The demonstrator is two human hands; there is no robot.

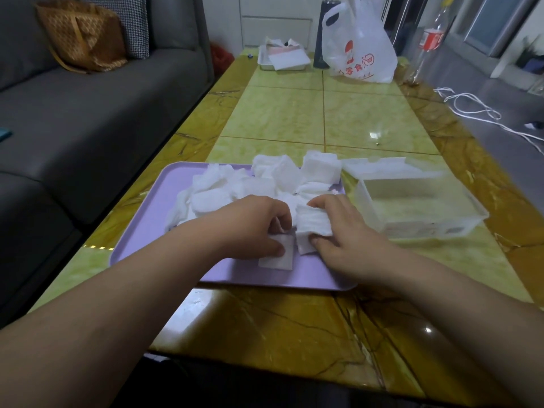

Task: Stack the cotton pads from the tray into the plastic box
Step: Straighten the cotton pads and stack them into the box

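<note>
A lilac tray [153, 231] lies on the table with several white cotton pads [235, 187] heaped across its far half. My right hand [344, 237] grips a thick stack of pads [313, 223] between thumb and fingers, near the tray's right side. Just to its left, my left hand [256, 228] pinches a thin pad [278, 257] that rests on the tray. The clear plastic box [424, 222] stands open to the right of the tray, and I see no pads in it. Its lid [379, 169] lies behind it.
The table [294, 328] is glossy yellow-green stone. At its far end stand a white plastic bag [359, 45], a dark flask [322, 33], a white tray of papers [282, 57] and a bottle [429, 42]. A grey sofa [88, 113] runs along the left. White cable [471, 110] lies at right.
</note>
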